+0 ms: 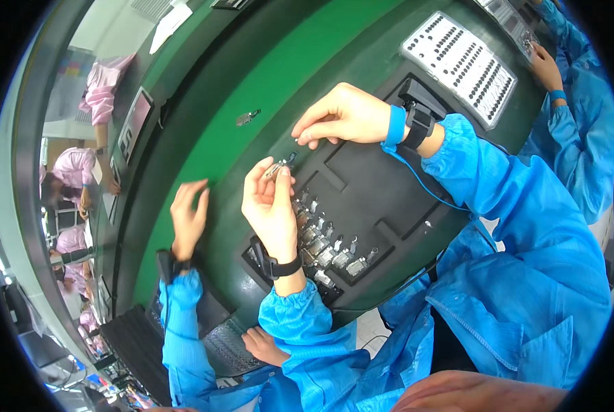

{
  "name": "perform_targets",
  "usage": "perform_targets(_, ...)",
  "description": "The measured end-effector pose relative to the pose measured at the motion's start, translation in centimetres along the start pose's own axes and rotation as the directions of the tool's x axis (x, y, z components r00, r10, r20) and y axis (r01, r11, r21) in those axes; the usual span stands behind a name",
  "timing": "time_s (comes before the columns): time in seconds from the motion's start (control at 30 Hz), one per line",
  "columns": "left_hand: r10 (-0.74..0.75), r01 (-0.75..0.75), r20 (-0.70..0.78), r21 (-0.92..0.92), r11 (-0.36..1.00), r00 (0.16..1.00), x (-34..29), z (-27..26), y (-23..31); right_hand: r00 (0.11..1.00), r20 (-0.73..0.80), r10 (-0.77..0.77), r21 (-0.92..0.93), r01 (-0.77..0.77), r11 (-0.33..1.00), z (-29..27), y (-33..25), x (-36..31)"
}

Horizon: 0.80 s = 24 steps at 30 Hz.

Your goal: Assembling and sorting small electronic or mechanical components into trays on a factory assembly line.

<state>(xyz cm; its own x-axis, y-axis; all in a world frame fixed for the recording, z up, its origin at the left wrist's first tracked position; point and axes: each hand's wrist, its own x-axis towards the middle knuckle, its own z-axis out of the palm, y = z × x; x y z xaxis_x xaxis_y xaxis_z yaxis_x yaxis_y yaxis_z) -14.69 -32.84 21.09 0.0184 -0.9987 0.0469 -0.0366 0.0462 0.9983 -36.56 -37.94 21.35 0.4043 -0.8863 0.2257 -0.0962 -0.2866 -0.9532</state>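
Between the thumb and fingers of my left hand (269,202) is a small metal part with a dark tip (277,167); its exact kind is not clear. Just above and to the right, my right hand (348,115) is closed in a pinch. A tiny pale bit shows at its fingertips, too small to name. Both hands are over the far left part of a black foam tray (382,180). Several similar small metal parts (327,254) lie in rows in that tray, beside my left wrist. One more such part (248,117) rests alone on the green mat (265,82).
A white tray with rows of small black pieces (461,65) is beyond my right forearm. A co-worker's hand (190,214) reaches in at the left; another co-worker's hand (546,69) is at the upper right. A blue cord (423,180) trails from my right wristband.
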Motion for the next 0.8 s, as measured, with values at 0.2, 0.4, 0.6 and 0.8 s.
perform_targets(0.2,-0.026,0.026,0.001,0.011,1.0,1.0,-0.1,-0.4,0.0,0.998,0.06,0.036,0.036,-0.038,0.999,0.2,0.2,0.2)
perform_targets(0.4,-0.035,0.035,0.002,0.035,0.999,0.999,-0.1,-0.1,0.0,0.995,0.077,0.061,0.073,-0.067,0.995,0.3,0.8,0.3)
perform_targets(0.6,0.013,-0.012,-0.019,0.055,0.998,1.0,0.0,-0.1,-0.2,0.996,0.092,-0.011,0.058,0.006,0.998,0.7,-0.4,-0.1)
perform_targets(0.8,-0.016,0.015,0.026,0.032,0.999,1.0,-0.4,0.5,0.0,0.994,0.101,-0.037,-0.051,0.042,0.998,1.2,0.1,-0.3)
